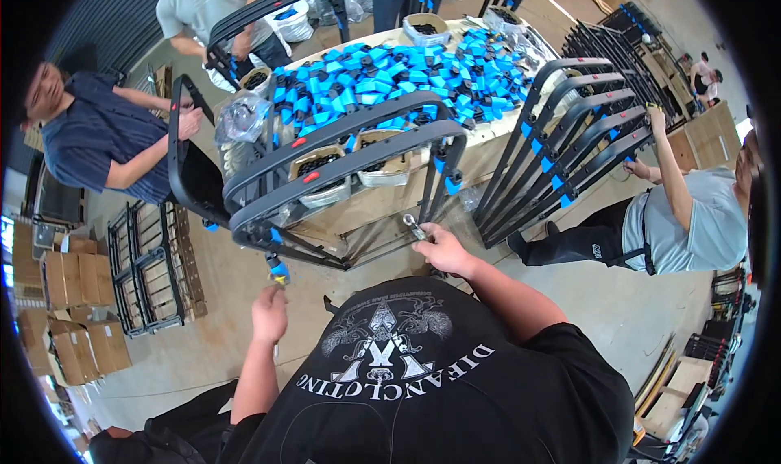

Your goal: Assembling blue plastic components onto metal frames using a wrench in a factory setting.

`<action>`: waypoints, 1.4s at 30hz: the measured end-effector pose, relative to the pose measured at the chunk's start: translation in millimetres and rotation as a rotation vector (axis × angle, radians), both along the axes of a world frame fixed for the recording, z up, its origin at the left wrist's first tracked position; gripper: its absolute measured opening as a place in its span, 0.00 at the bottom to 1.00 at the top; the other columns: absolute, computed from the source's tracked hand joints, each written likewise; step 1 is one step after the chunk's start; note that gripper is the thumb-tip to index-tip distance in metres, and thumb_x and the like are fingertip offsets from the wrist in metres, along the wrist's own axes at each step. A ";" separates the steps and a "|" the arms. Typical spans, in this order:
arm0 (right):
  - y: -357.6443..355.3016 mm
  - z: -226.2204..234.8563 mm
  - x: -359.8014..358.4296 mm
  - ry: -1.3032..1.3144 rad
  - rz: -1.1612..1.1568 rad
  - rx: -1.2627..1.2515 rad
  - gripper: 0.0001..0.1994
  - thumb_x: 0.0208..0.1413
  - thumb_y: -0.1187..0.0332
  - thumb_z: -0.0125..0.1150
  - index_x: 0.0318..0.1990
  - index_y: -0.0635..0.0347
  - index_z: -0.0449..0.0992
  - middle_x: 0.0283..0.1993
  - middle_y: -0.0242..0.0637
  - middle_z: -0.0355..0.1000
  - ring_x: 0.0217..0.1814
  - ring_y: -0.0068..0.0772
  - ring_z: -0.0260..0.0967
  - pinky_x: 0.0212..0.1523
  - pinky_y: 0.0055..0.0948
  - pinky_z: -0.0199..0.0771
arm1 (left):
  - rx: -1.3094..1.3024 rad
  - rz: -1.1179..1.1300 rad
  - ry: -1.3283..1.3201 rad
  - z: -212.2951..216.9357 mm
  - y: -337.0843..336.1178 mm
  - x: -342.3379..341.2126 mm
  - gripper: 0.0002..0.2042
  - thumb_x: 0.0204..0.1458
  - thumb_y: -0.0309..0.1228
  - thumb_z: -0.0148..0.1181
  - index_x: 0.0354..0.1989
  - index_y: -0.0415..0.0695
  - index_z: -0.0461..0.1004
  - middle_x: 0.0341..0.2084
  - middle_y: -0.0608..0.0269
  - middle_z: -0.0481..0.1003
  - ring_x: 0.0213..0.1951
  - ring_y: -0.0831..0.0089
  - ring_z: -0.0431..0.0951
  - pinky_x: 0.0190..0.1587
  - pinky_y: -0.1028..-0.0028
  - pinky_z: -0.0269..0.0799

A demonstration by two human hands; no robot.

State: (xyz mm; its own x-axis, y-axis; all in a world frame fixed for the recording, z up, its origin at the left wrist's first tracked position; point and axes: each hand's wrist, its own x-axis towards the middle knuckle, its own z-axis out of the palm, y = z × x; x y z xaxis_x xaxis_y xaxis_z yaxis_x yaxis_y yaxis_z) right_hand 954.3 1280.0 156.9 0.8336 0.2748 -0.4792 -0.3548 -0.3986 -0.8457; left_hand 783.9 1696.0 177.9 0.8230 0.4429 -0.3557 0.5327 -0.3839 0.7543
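My right hand [447, 251] is closed around a silver ratchet wrench [414, 226], its round head pointing up toward the worktable. My left hand [269, 313] is closed just below a blue and black fitting [277, 267] with a bit of yellow at its lower end; what the fingers grip is too small to make out. That fitting hangs at the left leg of the nearest black curved tubular frame [350, 199], which leans on the table edge and carries a red mark. A similar frame [342, 144] stands right behind it, and another blue fitting [452, 181] sits on the right leg.
A heap of blue and black plastic pieces [399, 77] covers the worktable [480, 142]. Boxes of small black parts [321, 179] stand along its near side. More frames [573, 130] lean at right. Co-workers handle frames at left and right. Cartons [77, 277] and a pallet [154, 264] lie left.
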 end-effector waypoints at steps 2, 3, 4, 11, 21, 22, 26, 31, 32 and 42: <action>-18.0 16.8 14.0 0.010 0.127 0.020 0.33 0.56 0.52 0.69 0.61 0.68 0.69 0.41 0.39 0.74 0.42 0.27 0.70 0.42 0.30 0.73 | -0.240 -0.031 -0.039 54.6 -80.2 38.8 0.10 0.61 0.30 0.54 0.42 0.37 0.77 0.28 0.61 0.77 0.27 0.75 0.76 0.30 0.70 0.73; -24.1 22.2 21.8 0.015 0.131 0.032 0.33 0.56 0.52 0.69 0.61 0.68 0.69 0.41 0.39 0.74 0.42 0.27 0.70 0.42 0.30 0.73 | -0.375 -0.047 -0.035 73.3 -120.6 68.1 0.09 0.62 0.30 0.54 0.43 0.38 0.77 0.27 0.64 0.76 0.26 0.77 0.76 0.29 0.72 0.73; -27.7 32.0 29.6 0.101 0.191 0.160 0.34 0.57 0.49 0.68 0.62 0.68 0.69 0.43 0.39 0.73 0.43 0.27 0.70 0.41 0.31 0.73 | -0.382 -0.150 -0.085 74.8 -154.1 93.9 0.09 0.62 0.31 0.55 0.44 0.39 0.77 0.26 0.65 0.75 0.25 0.78 0.75 0.28 0.74 0.72; -58.7 27.1 67.9 0.196 -0.271 0.681 0.18 0.68 0.50 0.54 0.42 0.55 0.77 0.27 0.26 0.69 0.25 0.19 0.64 0.23 0.26 0.63 | -0.106 -0.558 -0.228 73.0 -336.3 199.9 0.13 0.61 0.35 0.60 0.46 0.37 0.74 0.28 0.52 0.79 0.30 0.63 0.81 0.35 0.65 0.77; -119.4 -2.5 80.4 -0.427 0.054 0.529 0.20 0.65 0.64 0.50 0.62 0.60 0.72 0.39 0.36 0.77 0.38 0.30 0.74 0.41 0.34 0.75 | -0.213 -0.466 -0.205 17.6 -368.8 222.2 0.12 0.68 0.30 0.50 0.52 0.35 0.73 0.44 0.55 0.81 0.45 0.72 0.79 0.50 0.70 0.74; -136.1 25.8 85.3 -0.179 0.177 0.317 0.18 0.63 0.66 0.51 0.58 0.63 0.73 0.40 0.44 0.78 0.43 0.37 0.76 0.48 0.39 0.74 | -0.188 -0.375 -0.241 8.6 -367.5 222.7 0.13 0.68 0.30 0.50 0.52 0.35 0.73 0.44 0.55 0.81 0.46 0.72 0.80 0.51 0.71 0.74; -158.5 11.1 94.2 -0.394 -0.082 0.010 0.12 0.66 0.67 0.54 0.51 0.65 0.72 0.35 0.37 0.74 0.37 0.25 0.70 0.41 0.30 0.73 | -0.147 -0.318 -0.151 -4.5 -356.6 234.8 0.18 0.68 0.31 0.49 0.63 0.34 0.64 0.37 0.56 0.80 0.33 0.72 0.80 0.38 0.71 0.76; -158.0 -18.0 136.1 -0.255 -0.304 0.220 0.13 0.67 0.61 0.58 0.47 0.63 0.72 0.34 0.31 0.72 0.31 0.23 0.67 0.34 0.26 0.70 | -0.428 -0.166 0.080 -0.3 -370.4 250.0 0.32 0.68 0.30 0.49 0.75 0.38 0.44 0.33 0.56 0.76 0.21 0.75 0.73 0.21 0.74 0.71; -154.0 -21.0 144.5 -0.136 -0.377 0.355 0.11 0.67 0.62 0.58 0.46 0.62 0.73 0.33 0.29 0.70 0.29 0.22 0.64 0.31 0.24 0.66 | -0.424 -0.163 0.084 0.0 -371.9 253.5 0.32 0.68 0.30 0.49 0.75 0.38 0.44 0.33 0.56 0.76 0.21 0.75 0.73 0.21 0.74 0.71; -137.2 -19.6 164.1 0.098 -0.466 0.435 0.19 0.66 0.50 0.56 0.41 0.60 0.71 0.31 0.29 0.66 0.33 0.23 0.60 0.37 0.27 0.63 | -0.747 -0.074 0.154 26.4 -379.8 266.5 0.28 0.62 0.29 0.56 0.69 0.33 0.56 0.36 0.55 0.76 0.27 0.71 0.77 0.25 0.72 0.75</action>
